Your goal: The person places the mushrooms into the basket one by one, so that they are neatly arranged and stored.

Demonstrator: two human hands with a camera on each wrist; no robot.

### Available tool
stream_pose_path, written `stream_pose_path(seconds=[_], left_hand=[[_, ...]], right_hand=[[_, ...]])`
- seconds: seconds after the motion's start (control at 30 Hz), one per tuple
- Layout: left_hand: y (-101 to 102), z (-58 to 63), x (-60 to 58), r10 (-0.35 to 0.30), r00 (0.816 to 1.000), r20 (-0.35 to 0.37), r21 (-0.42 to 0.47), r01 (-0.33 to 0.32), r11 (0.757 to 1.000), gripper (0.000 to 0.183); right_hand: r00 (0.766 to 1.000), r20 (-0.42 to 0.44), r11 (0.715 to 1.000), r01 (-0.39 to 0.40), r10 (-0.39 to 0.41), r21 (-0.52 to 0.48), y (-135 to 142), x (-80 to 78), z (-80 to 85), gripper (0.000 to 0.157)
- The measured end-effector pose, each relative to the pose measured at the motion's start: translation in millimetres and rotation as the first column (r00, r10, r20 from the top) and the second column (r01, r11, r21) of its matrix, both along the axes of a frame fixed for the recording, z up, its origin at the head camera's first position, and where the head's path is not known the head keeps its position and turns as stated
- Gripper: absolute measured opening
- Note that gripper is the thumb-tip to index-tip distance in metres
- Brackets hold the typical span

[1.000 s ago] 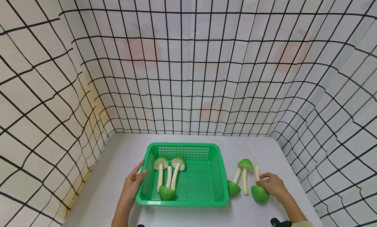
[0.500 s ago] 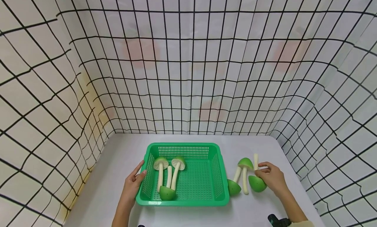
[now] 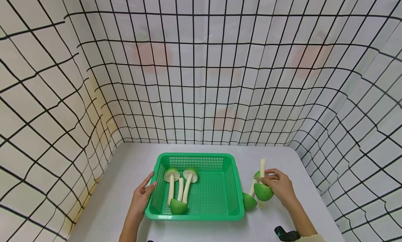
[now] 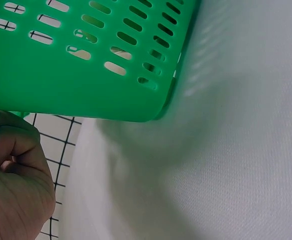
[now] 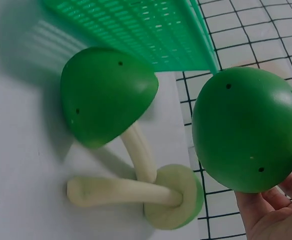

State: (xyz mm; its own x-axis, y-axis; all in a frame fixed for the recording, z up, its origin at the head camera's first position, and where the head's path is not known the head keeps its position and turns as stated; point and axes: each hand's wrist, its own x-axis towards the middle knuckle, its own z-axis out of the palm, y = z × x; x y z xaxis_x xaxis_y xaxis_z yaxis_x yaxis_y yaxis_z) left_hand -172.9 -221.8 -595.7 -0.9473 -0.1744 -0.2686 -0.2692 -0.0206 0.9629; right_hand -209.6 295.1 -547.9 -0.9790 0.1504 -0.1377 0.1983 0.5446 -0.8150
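My left hand (image 3: 140, 196) grips the left rim of a green plastic basket (image 3: 194, 217). Inside the basket, toward its left side, lie 3 green-capped toy mushrooms (image 3: 178, 206) with pale stems. To the right of the basket, my right hand (image 3: 281, 188) pinches another toy mushroom (image 3: 263, 192) by its stem, the domed cap toward me. In the right wrist view this held mushroom's cap (image 5: 248, 130) hides most of the fingers. Below and behind it, two more mushrooms lie on the table: one cap (image 5: 108, 97) faces up, the other mushroom (image 5: 173, 197) lies on its side, partly hidden in the head view.
A white cloth-covered table (image 3: 216, 231) bears everything. White walls with a black grid (image 3: 204, 78) rise at the back and on both sides. A black device (image 3: 285, 234) sits by the right wrist.
My right hand has lifted the mushroom from the table and carried it left, over the mushrooms lying beside the basket. The left hand and the basket have stayed put.
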Motion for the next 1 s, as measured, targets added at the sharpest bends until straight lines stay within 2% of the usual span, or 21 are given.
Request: stream_pose_path(seconds=[1.0], left_hand=[[1, -1.5, 0.2, 0.009, 1.0, 0.005, 0.018, -0.009, 1.0, 0.058]], right_hand=[[0.996, -0.061, 0.983, -0.07, 0.06, -0.17, -77, -9.3, 20.9, 0.038]])
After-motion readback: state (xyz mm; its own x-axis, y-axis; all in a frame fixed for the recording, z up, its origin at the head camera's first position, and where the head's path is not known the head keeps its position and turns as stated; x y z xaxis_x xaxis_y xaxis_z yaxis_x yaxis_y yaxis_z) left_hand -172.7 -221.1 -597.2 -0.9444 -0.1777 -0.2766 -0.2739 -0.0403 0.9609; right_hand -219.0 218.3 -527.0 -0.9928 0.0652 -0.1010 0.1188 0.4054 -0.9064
